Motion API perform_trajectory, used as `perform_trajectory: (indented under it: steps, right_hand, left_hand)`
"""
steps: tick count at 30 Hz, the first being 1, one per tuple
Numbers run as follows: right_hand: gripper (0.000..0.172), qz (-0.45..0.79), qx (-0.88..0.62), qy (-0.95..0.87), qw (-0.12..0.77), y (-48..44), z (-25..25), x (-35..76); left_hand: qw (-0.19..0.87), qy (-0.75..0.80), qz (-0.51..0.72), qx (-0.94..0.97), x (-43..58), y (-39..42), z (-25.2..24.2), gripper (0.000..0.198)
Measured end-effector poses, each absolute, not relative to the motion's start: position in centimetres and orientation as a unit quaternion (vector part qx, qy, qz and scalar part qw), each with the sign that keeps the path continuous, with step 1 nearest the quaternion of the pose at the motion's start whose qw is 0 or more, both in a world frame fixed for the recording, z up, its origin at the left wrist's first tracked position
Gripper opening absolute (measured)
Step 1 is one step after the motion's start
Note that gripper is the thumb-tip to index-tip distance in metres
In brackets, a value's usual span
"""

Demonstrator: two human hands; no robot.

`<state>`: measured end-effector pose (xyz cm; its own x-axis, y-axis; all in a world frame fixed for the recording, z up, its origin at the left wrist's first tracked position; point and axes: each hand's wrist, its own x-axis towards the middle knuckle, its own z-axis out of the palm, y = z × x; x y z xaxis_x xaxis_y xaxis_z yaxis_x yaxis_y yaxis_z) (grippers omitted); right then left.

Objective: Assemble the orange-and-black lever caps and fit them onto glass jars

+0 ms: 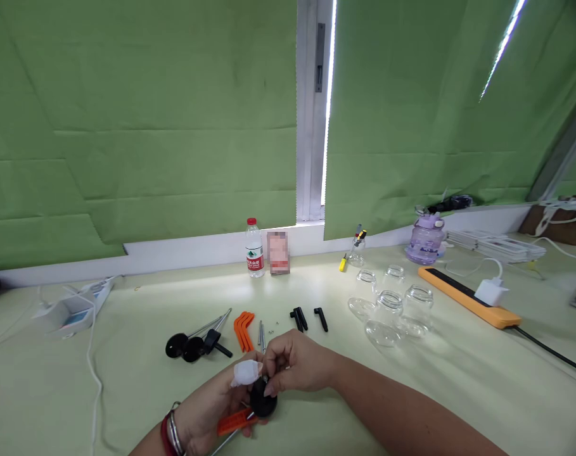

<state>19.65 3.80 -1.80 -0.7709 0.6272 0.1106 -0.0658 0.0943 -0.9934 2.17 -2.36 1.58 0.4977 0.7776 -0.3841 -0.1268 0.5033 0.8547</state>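
My left hand (211, 402), its thumb tip wrapped in white, is closed around a black round lid (263, 403) near the table's front edge. A thin metal rod (227, 441) and an orange plastic piece (234, 422) stick out from the same grip. My right hand (300, 362) is pinched at the lid's upper edge, thumb against it; whatever small part is between the fingertips is hidden. Beyond the hands lie orange bent handles (243, 330), metal rods (262, 332) and tiny metal bits (271, 332). To the left are more black lids (193, 348) with rods attached.
Black L-shaped pieces (320, 319) lie past my right hand. Several glass jars (389, 310) stand to the right, before an orange power strip (468, 297). A water bottle (254, 250), a purple jug (425, 240) and a yellow-handled tool (343, 263) are farther back. A white cable (94, 367) crosses the left.
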Motion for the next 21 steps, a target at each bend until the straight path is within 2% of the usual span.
perform_trajectory:
  steps: [5, 21]
  right_hand:
    - [0.042, 0.648, -0.205, -0.685, 0.263, 3.79, -1.78, 19.55]
    - [0.041, 0.625, -0.199, -0.704, 0.273, 3.82, -1.90, 19.50]
  left_hand:
    - [0.765, 0.412, 0.297, 0.396, 2.04, -2.27, 1.37, 0.040]
    - [0.758, 0.413, 0.297, 0.408, 2.02, -2.40, 1.52, 0.044]
